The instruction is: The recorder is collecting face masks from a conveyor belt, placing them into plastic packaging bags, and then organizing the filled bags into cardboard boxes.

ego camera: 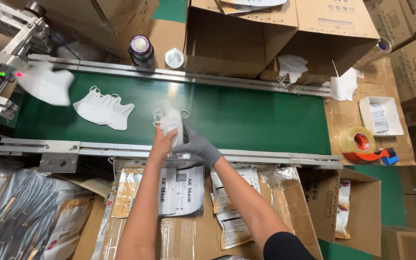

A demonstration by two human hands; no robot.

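Looking down, we see our bare left hand (162, 139) and grey-gloved right hand (196, 144) reach forward side by side, both gripping a stack of white masks (171, 121) above the near edge of the green conveyor belt (256, 118). To the left, loose masks (103, 108) lie on the belt. Cardboard boxes (285, 33) stand beyond, and a tape dispenser (362, 144) sits far right.

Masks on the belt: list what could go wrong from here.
1. The stack of masks lies loose on the belt, fanned out; it may scatter.
2. Both hands, left and right, are on one mask bundle; a mask dropping from the machine could pile up unattended.
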